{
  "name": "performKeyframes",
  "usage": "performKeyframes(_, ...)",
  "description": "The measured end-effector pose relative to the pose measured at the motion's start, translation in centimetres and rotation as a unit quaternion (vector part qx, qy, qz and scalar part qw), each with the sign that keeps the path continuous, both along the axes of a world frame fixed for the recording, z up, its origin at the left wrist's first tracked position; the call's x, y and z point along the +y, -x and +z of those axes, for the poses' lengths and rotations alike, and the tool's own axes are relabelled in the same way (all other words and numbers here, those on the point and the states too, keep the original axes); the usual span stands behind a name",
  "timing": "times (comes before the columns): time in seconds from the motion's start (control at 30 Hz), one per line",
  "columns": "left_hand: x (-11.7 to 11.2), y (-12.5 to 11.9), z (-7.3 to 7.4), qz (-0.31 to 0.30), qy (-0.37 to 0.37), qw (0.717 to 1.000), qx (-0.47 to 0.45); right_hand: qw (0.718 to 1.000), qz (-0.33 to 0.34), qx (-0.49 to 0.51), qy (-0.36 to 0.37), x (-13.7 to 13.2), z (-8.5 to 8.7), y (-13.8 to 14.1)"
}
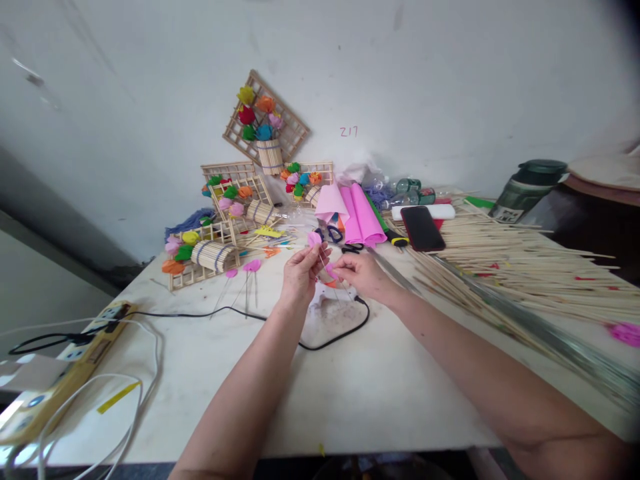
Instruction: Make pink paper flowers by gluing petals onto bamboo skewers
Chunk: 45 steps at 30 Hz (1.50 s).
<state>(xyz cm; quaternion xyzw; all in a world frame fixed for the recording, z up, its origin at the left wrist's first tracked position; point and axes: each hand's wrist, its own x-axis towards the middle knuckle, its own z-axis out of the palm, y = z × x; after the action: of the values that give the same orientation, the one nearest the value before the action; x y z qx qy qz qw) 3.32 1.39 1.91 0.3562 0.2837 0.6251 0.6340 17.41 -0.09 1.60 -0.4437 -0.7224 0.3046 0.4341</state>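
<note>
My left hand (301, 268) is closed in a pinch on a thin wire stem with a pink petal (314, 239) standing above the fingertips. Close by on the right, my right hand (364, 275) pinches another pink petal (331, 270), which also seems to have a thin wire running down from it. Below both hands lies a white glue gun (320, 297) with an orange part, partly hidden by the fingers. Several pink petals on wires (253, 265) rest on the table to the left of my left hand.
Small bamboo frames with coloured flowers (213, 255) stand at the back left. Pink paper rolls (363, 217), scissors (334, 233), a phone (423, 229) and many bamboo sticks (500, 260) lie behind and right. A black cord (195, 315) runs to a power strip (95, 357).
</note>
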Motion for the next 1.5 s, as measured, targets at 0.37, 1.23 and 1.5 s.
performKeyframes(0.37, 0.2, -0.2, -0.1, 0.011, 0.004, 0.999, -0.03, 1.0, -0.001, -0.01, -0.012, -0.2, -0.3, 0.4)
performKeyframes(1.23, -0.1, -0.4, 0.0, 0.034, 0.025, 0.998, -0.04, 0.998, 0.035, 0.037, 0.028, -0.7, -0.3, 1.0)
performKeyframes(1.5, 0.0, -0.3, 0.1, 0.034, 0.022, 0.999, -0.036, 0.991, 0.059, 0.042, 0.113, -1.4, 0.8, 1.2)
